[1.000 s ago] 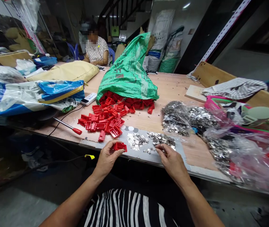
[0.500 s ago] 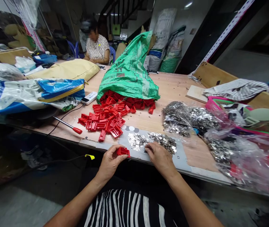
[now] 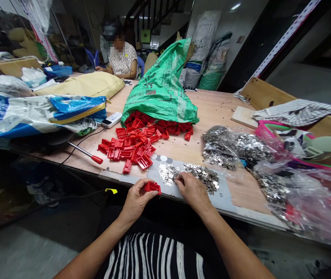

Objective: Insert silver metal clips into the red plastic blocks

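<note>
My left hand (image 3: 136,199) grips a small red plastic piece (image 3: 152,187) at the table's near edge. My right hand (image 3: 192,190) rests on the grey mat (image 3: 226,197), its fingertips pinching into a small heap of shiny metal bits (image 3: 168,173); what they hold is too small to see. A second heap of metal bits (image 3: 203,175) lies just right of it. Beyond the mat a pile of red plastic pieces (image 3: 132,145) spills from a green woven sack (image 3: 161,91).
Clear bags of metal parts (image 3: 232,147) and a pink basket (image 3: 272,133) crowd the right side. A red-handled screwdriver (image 3: 86,154), a white remote (image 3: 111,119) and blue-white sacks (image 3: 37,114) lie at left. Another person (image 3: 120,58) sits at the far end.
My right hand slid left across the mat from the right heap of metal bits to the left heap. My left hand kept the red piece and shifted slightly right.
</note>
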{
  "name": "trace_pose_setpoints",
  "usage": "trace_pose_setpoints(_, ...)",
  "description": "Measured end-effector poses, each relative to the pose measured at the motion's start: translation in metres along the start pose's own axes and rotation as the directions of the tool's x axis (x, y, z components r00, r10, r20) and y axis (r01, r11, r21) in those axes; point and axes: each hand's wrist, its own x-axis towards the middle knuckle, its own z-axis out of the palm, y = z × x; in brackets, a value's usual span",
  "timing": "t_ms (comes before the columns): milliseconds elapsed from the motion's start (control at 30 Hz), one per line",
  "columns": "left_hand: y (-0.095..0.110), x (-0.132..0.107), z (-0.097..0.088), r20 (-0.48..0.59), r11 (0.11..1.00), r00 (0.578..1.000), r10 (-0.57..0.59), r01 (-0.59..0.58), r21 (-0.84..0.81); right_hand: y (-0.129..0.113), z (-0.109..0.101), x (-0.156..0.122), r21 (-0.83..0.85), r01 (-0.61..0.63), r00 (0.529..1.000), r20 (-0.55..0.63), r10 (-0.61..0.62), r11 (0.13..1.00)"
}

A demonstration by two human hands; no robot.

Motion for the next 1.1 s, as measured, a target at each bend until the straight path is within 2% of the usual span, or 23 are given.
trace_pose_setpoints(200,-0.001,0.0,0.001,0.006,1.0,1.0,0.006,-0.006,-0.009,0.002,-0.011,0.001,0.057,-0.035,0.998,0.05,0.032,0.998)
trace_pose_setpoints(333,-0.001,0.0,0.003,0.0,0.999,1.0,0.011,-0.011,-0.041,0.009,-0.012,0.0,0.265,-0.069,0.997,0.051,0.057,0.962)
trace_pose_setpoints(400,0.0,0.0,0.005,-0.002,0.999,1.0,0.024,-0.024,-0.024,0.01,-0.01,-0.003,0.463,-0.068,0.996,0.086,0.032,0.884)
trace_pose_setpoints(467,0.002,-0.001,0.006,-0.001,0.999,0.999,0.041,-0.041,-0.005,0.006,-0.01,-0.007,0.657,-0.098,0.984,0.176,-0.025,0.747)
trace_pose_setpoints(567,0.005,-0.001,0.009,0.015,0.999,0.998,0.053,-0.053,0.002,-0.007,-0.014,-0.016,0.807,-0.236,0.932,0.346,-0.109,0.542)
trace_pose_setpoints(633,0.007,-0.001,0.011,0.033,0.998,0.998,0.057,-0.056,-0.01,-0.017,-0.018,-0.02,0.831,-0.313,0.897,0.418,-0.144,0.46)
trace_pose_setpoints(700,0.009,-0.002,0.013,0.052,0.998,0.997,0.064,-0.063,-0.029,-0.023,-0.019,-0.022,0.84,-0.347,0.882,0.443,-0.158,0.417)
trace_pose_setpoints(933,0.009,-0.006,0.017,0.125,0.998,0.991,0.053,-0.05,-0.03,-0.023,-0.015,-0.025,0.833,-0.386,0.861,0.479,-0.169,0.396)
trace_pose_setpoints(1100,0.008,-0.004,0.018,0.153,0.99,0.988,0.002,0.02,-0.138,-0.017,-0.009,-0.029,0.841,-0.423,0.858,0.491,-0.149,0.337)
